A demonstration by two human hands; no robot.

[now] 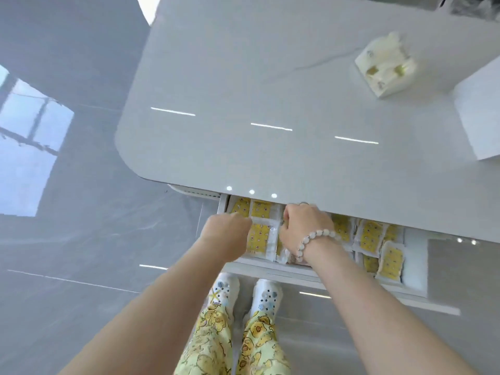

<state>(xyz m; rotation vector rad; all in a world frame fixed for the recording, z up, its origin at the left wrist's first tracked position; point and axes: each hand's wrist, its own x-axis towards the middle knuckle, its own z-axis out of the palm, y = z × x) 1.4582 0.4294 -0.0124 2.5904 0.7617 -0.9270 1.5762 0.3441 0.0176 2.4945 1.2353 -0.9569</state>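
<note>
Two grips on yellow packet [260,237] in drawer [270,267]: L hand [226,234] at its left edge, R hand [305,226] at right.

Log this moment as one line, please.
drawer: open, full of yellow packets | left hand: curled at packets | right hand: curled among packets | grip: hidden

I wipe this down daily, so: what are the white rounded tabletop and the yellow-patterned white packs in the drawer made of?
White rounded tabletop: looks like polished stone or sintered slab; it mirrors light strips sharply and shows a faint grey vein. Yellow-patterned white packs: soft padding, seemingly in clear film, given crinkly shiny edges; blur leaves it open.
</note>
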